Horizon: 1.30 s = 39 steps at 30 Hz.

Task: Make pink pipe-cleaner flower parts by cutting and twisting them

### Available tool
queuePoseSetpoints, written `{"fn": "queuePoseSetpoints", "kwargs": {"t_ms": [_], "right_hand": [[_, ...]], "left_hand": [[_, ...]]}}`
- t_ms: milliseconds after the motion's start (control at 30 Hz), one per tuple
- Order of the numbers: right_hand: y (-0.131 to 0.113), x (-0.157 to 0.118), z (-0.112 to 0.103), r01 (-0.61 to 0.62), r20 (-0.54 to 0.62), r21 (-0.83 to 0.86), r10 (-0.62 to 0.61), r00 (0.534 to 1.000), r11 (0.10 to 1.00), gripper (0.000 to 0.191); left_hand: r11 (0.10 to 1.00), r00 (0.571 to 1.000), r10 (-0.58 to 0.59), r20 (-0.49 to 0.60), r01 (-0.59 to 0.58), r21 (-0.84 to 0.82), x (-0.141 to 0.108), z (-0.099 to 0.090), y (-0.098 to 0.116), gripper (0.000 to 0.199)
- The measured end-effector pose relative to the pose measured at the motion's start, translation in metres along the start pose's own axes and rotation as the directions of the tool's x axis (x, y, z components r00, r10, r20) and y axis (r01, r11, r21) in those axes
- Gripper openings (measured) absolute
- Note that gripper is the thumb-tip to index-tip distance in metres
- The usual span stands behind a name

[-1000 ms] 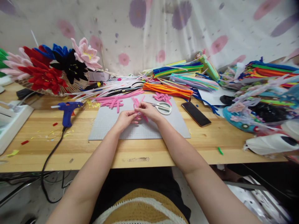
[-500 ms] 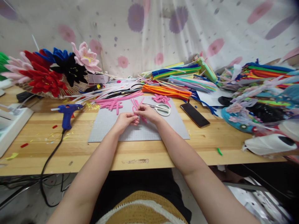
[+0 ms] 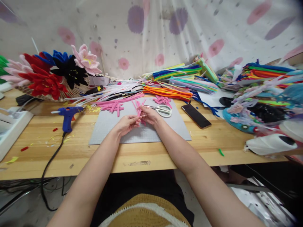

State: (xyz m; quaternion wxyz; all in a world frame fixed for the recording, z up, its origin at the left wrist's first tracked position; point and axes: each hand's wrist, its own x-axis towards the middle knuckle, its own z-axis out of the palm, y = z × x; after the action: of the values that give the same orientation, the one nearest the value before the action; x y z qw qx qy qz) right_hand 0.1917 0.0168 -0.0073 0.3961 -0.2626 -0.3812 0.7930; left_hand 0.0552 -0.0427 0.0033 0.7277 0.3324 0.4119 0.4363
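Over the grey mat (image 3: 106, 134) both hands meet, fingers closed on a pink pipe cleaner (image 3: 139, 111). My left hand (image 3: 129, 124) pinches its lower end between thumb and fingers. My right hand (image 3: 149, 114) grips it a little higher, its fingertips close to the left ones. More pink pieces lie just behind and under the hands, partly hidden. Scissors with white handles (image 3: 164, 111) rest right of my right hand. One pile of short pink pieces (image 3: 115, 106) is at the mat's back left, and a looped pink bunch (image 3: 162, 100) at its back right.
A blue glue gun (image 3: 67, 117) with a black cord stands at left, near fuzzy flowers (image 3: 47, 80). A phone (image 3: 196, 116) lies right of the mat. Bundles of coloured pipe cleaners (image 3: 168, 93) line the back. A white thread cone (image 3: 271, 144) is at far right.
The pink pipe cleaner, bent in a small loop before, now stands straighter between my fingers. My right hand has turned slightly and its fingers have shifted. The view has moved a little.
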Motion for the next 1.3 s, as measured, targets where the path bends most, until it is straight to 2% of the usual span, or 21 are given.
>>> {"fn": "queuePoseSetpoints", "kwargs": {"t_ms": [167,300,467,567,667,767,833,900,967,1033,1067,1133,1200,1233,1267,1300], "right_hand": [[0.002,0.002,0.0,0.024,0.001,0.018,-0.024,1.0,1.0,0.019],[-0.001,0.0,0.005,0.05,-0.065,-0.011,-0.05,0.997,0.999,0.017],[-0.005,0.0,0.01,0.202,-0.208,-0.053,-0.208,0.956,0.978,0.015],[-0.005,0.003,0.009,0.22,-0.282,-0.111,-0.243,0.928,0.969,0.016],[-0.003,0.006,0.008,0.222,-0.291,-0.156,-0.26,0.921,0.962,0.016],[-0.001,0.008,0.007,0.257,-0.24,-0.201,-0.302,0.923,0.945,0.02],[-0.001,0.009,0.005,0.298,-0.224,-0.243,-0.352,0.909,0.923,0.029],[-0.001,0.009,0.0,0.311,-0.244,-0.336,-0.401,0.883,0.889,0.033],[-0.001,0.008,-0.007,0.271,-0.279,-0.5,-0.45,0.849,0.822,0.029],[0.0,0.007,-0.013,0.179,-0.281,-0.699,-0.496,0.822,0.693,0.023],[0.001,0.006,-0.015,0.117,-0.271,-0.786,-0.508,0.818,0.607,0.021],[0.003,0.003,-0.016,-0.014,-0.243,-0.908,-0.499,0.832,0.418,0.018],[0.004,0.0,-0.015,-0.118,-0.233,-0.959,-0.48,0.846,0.257,0.016],[0.004,-0.001,-0.013,-0.157,-0.234,-0.968,-0.48,0.845,0.195,0.016],[0.003,-0.003,-0.011,-0.187,-0.234,-0.972,-0.484,0.843,0.145,0.016],[0.003,-0.004,-0.009,-0.208,-0.233,-0.972,-0.486,0.843,0.105,0.017]], "left_hand": [[0.999,1.0,0.012,0.028,-0.013,0.043,0.002,-0.001,-0.003,0.007],[0.995,0.999,0.042,0.029,-0.044,0.086,0.002,-0.001,-0.004,0.013],[0.985,0.993,0.117,-0.029,-0.112,0.133,0.002,0.006,-0.007,0.018],[0.976,0.986,0.152,-0.073,-0.138,0.169,0.002,0.01,-0.009,0.023],[0.962,0.972,0.195,-0.129,-0.164,0.22,0.001,0.012,-0.009,0.027],[0.91,0.929,0.302,-0.211,-0.215,0.355,0.002,0.007,-0.005,0.027],[0.832,0.868,0.416,-0.272,-0.242,0.499,0.003,-0.004,0.0,0.025],[0.718,0.787,0.53,-0.316,-0.217,0.662,0.003,-0.02,0.006,0.022],[0.56,0.702,0.624,-0.343,-0.095,0.823,0.003,-0.038,0.011,0.021],[0.43,0.668,0.655,-0.354,0.056,0.901,0.001,-0.052,0.015,0.019],[0.397,0.652,0.669,-0.356,0.091,0.913,0.0,-0.056,0.016,0.02],[0.325,0.598,0.743,-0.299,0.067,0.943,-0.001,-0.059,0.016,0.024],[0.239,0.529,0.823,-0.206,0.005,0.971,-0.001,-0.056,0.014,0.03],[0.198,0.514,0.842,-0.162,-0.015,0.98,0.0,-0.054,0.012,0.033],[0.17,0.528,0.839,-0.13,-0.027,0.985,0.001,-0.051,0.01,0.035],[0.156,0.566,0.817,-0.109,-0.035,0.987,0.002,-0.049,0.008,0.037]]}}
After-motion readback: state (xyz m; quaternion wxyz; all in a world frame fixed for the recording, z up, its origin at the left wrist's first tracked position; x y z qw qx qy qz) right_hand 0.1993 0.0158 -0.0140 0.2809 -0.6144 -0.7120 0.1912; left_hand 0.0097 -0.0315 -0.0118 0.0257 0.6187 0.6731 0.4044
